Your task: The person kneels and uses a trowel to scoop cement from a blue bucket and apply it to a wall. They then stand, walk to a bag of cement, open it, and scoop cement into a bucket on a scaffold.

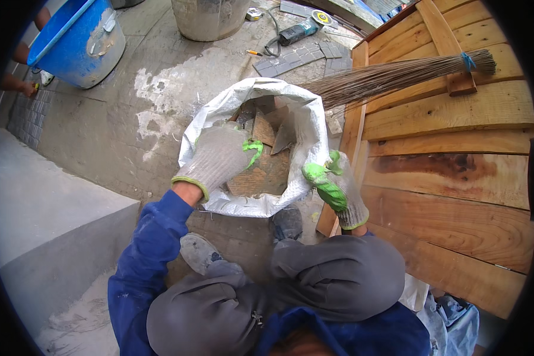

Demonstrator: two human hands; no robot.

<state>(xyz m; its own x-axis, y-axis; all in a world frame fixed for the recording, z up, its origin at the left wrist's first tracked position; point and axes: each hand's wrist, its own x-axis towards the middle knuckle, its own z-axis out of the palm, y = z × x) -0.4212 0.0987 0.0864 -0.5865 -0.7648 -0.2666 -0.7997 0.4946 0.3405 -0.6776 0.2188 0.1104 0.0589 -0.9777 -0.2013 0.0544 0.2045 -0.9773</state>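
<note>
We see the white sack (314,121) standing near, just beyond our feet, its open mouth facing up towards us; its long axis runs roughly upright, so we look straight down it. Inside, broken flat pieces (264,130) lie at mixed angles, one grey piece pointing its narrow end away from us. Our gloved left hand (219,155) reaches in over the left rim, pointing far, half-curled; its fingertips are hidden, so we cannot tell whether it has hold of a piece. Our gloved right hand (340,190) is curled closed on the right near rim. The sack's base and lower contents are hidden, the broom's (397,77) left end is hard to make out, and the blue tub (71,44) is cut off far left.
</note>
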